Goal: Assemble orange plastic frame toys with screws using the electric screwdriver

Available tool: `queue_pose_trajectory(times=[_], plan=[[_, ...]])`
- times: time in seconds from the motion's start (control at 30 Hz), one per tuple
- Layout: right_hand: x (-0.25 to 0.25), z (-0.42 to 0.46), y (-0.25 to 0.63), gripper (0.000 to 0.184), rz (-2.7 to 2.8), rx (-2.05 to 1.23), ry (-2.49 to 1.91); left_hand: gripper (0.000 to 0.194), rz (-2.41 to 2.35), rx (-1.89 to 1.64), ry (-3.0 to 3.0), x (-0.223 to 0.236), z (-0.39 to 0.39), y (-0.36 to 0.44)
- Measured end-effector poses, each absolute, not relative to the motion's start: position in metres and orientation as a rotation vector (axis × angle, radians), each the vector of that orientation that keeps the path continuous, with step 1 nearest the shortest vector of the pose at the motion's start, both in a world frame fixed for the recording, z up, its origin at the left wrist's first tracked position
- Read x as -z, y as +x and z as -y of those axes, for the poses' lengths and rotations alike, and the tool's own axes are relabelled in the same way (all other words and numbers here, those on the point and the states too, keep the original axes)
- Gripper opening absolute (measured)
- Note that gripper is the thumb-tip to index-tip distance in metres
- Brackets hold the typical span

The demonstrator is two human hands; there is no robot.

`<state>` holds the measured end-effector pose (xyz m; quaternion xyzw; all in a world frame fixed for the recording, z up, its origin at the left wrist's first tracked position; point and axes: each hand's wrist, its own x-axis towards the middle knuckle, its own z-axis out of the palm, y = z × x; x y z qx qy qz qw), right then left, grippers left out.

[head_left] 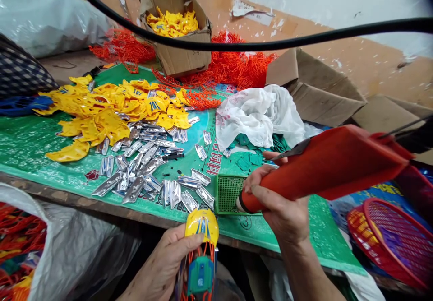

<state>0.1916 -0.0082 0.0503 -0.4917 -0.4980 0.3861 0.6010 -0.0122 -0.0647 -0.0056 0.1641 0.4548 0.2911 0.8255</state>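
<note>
My left hand (169, 251) grips a toy-like plastic piece (202, 229) low at the table's front edge. Its rounded end is yellow with blue marks, and a green block and orange-red strips run below it. My right hand (282, 206) is wrapped round a thick red hand tool (324, 168), its kind unclear, held above the table to the right. Just beyond that hand's fingers stands a small green plastic basket (228, 195) with a perforated bottom. Shiny metal plates (145, 165) lie loose to the left of the basket, beside a heap of yellow plastic parts (115, 104).
A cardboard box (182, 57) of yellow parts stands at the back among orange netting (237, 64). A white plastic bag (259, 116) lies over green pieces. Open cartons (324, 93) fill the back right, red mesh baskets (395, 242) the right. A black cable (270, 43) crosses overhead.
</note>
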Motion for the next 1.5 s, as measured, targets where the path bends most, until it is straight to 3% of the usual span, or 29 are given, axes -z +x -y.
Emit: queue_pose_trajectory(times=[0.57,0.67,0.8,0.87,1.03,1.2,1.5], plan=[[-0.055,0.005,0.19,0.012,1.11,-0.895,-1.093,0.027,-0.94,-0.651,0.327,0.008,0.071,-0.009],[-0.067,0.002,0.189,0.023,1.033,-0.914,-1.019,0.027,-0.968,-0.659,0.315,0.009,0.074,-0.007],[-0.086,0.005,0.183,0.051,0.948,-0.983,-0.896,0.028,-0.981,-0.682,0.285,0.006,0.079,-0.003],[-0.092,0.01,0.177,0.055,0.942,-1.029,-0.849,0.027,-0.97,-0.697,0.284,0.003,0.082,-0.001],[-0.093,0.029,0.154,0.041,0.986,-1.138,-0.842,0.028,-0.971,-0.762,0.284,0.0,0.091,0.002],[-0.083,0.037,0.139,0.012,1.094,-1.205,-0.847,0.03,-0.965,-0.795,0.273,-0.002,0.096,0.0],[-0.075,0.039,0.133,0.01,1.208,-1.165,-0.861,0.027,-0.986,-0.802,0.262,-0.001,0.096,0.0]])
